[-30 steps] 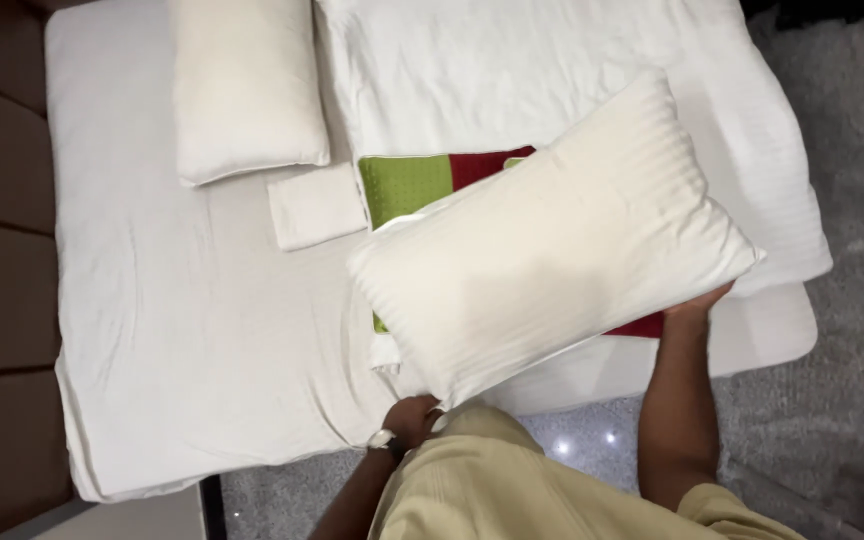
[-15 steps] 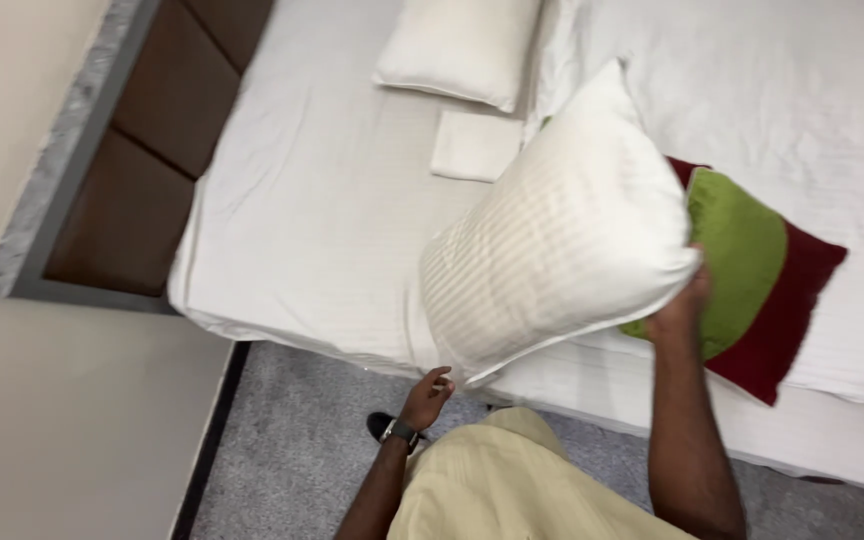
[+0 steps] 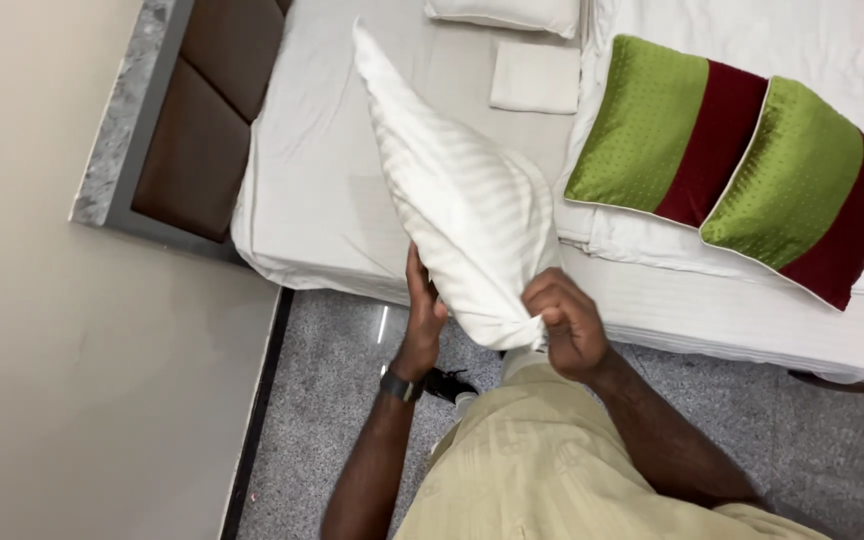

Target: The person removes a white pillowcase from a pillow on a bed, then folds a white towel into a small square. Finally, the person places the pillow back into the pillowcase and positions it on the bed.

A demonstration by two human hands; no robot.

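From the head camera, both hands gripped the white striped pillow [image 3: 457,205] at its lower end: the left hand [image 3: 420,305] was closed along its left edge, the right hand [image 3: 564,322] pinched shut on the bunched bottom corner. The pillow stood up and away from the grip — long axis tilting toward the headboard [image 3: 202,130], top corner over the bed [image 3: 322,200] near its left edge. Two green-and-red cushions [image 3: 732,160] lay toward the bed's right side — well apart from both hands
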